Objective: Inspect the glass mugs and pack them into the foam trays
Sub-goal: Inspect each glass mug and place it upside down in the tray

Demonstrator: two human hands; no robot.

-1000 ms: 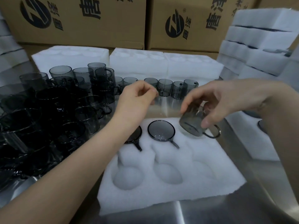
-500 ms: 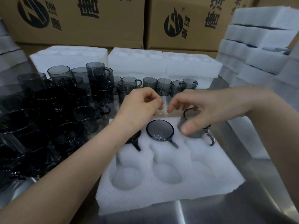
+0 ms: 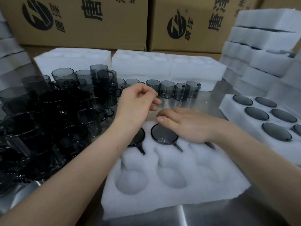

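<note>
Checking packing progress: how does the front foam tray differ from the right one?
The front tray has three empty pockets; the right tray shows none empty. The right hand lies over the front tray; no hand is on the right tray. Both are white foam.

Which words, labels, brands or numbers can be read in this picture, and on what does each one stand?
"惠" (probably), large and black: on the left cardboard box and again on the right cardboard box.
Small characters beside the round logo on both boxes: too small to read.
Other large characters at the top edge: cut off, not readable.
The glass mugs and foam trays: no text.
</note>
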